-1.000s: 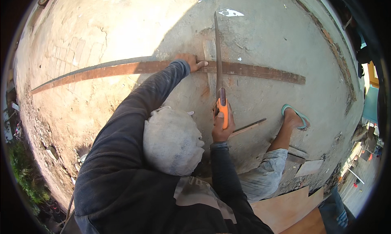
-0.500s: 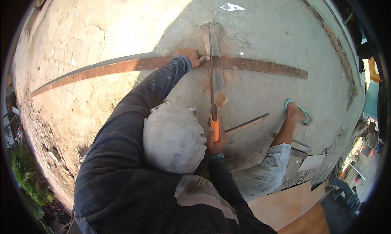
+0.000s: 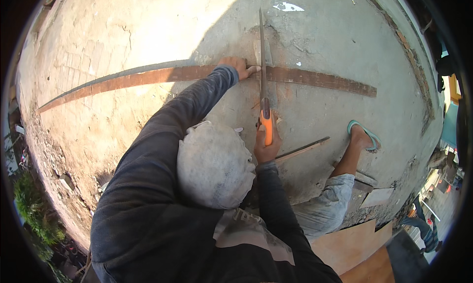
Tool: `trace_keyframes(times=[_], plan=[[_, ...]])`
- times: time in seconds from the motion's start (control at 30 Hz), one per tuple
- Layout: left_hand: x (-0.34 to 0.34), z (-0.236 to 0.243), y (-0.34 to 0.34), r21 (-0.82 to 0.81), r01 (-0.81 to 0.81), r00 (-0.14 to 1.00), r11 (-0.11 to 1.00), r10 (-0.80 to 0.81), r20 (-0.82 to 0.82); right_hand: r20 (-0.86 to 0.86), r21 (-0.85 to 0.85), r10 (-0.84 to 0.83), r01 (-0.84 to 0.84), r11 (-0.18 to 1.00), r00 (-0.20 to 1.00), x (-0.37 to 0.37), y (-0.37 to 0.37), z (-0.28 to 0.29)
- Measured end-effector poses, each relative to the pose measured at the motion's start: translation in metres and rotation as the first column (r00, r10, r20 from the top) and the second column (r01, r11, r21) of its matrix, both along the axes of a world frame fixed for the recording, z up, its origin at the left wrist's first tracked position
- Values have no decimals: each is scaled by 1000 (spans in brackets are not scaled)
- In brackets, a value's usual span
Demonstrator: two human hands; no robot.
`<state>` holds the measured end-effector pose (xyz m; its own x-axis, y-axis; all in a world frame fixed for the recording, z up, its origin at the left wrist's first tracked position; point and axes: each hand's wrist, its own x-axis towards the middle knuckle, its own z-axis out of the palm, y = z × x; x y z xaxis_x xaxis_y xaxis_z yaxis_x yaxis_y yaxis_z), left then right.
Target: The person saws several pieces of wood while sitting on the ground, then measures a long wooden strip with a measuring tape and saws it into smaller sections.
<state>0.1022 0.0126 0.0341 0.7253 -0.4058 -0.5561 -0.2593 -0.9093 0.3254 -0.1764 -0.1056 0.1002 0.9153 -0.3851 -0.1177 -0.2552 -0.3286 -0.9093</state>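
Note:
A long, narrow reddish-brown wooden plank lies crosswise in front of me. My left hand grips it near its middle, thumb stretched toward the saw blade. My right hand is wrapped round the orange handle of a handsaw. Its blade lies across the plank just right of my left thumb and points away from me. Whether the teeth have cut into the wood cannot be made out. A short grey piece of wood sits under the plank at the blade, partly hidden.
A thin wooden strip lies right of my right hand. My sandalled foot rests farther right. Rounded grey cloth bulges between my arms. Brown sheets lie at lower right, and plants at lower left. Rough concrete surrounds the plank.
My right hand has pushed the saw forward, away from me, so the handle is nearer the plank. My left hand keeps its hold on the plank. The whole view has shifted slightly.

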Motion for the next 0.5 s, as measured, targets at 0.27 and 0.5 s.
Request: trace_keyframes(times=[0.27, 0.5], plan=[[2, 0, 5, 34, -6, 1000, 999, 7, -21, 51, 55, 48, -50, 997, 998, -101, 2, 21], [3, -9, -1, -5, -5, 1000, 1000, 5, 13, 71, 25, 0, -1, 1000, 997, 21, 2, -10]])
